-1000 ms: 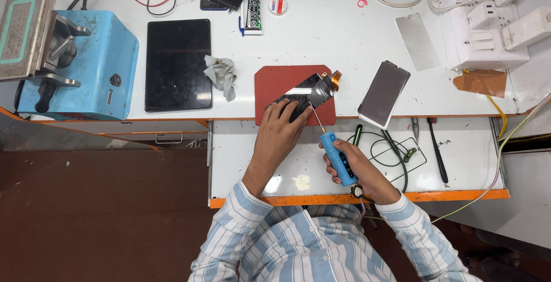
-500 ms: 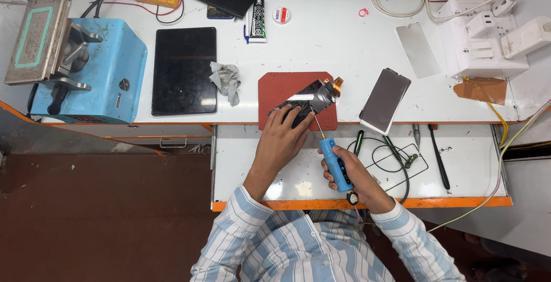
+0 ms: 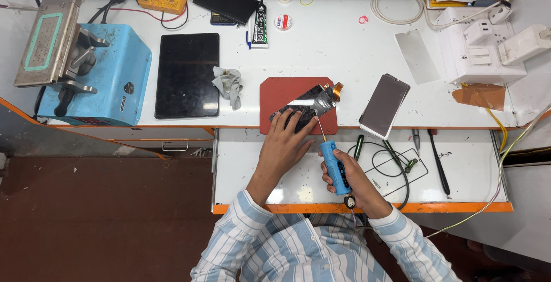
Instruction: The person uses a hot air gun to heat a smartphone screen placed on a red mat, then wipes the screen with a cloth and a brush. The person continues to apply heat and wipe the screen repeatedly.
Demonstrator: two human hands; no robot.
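Blue machine [image 3: 94, 81]: sits at the far left of your bench, well apart from both hands.
Black tablet [image 3: 187, 75]: lies flat just beside that machine.
Left hand [image 3: 284, 144]: your fingers are spread and pressed flat on the phone screen [image 3: 304, 107].
Phone screen: rests on the red mat [image 3: 275, 95], under your left fingertips.
Right hand [image 3: 344, 173]: you grip the blue tool [image 3: 334, 167] in a closed fist, its thin tip touching the screen's right edge.
Second phone [image 3: 384, 105]: lies face up, right of the mat.

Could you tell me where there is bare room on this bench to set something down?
Free: white top between glue tube and clear panel; pull-out shelf beside the left hand. Crowded: red mat, and cables by the right hand.
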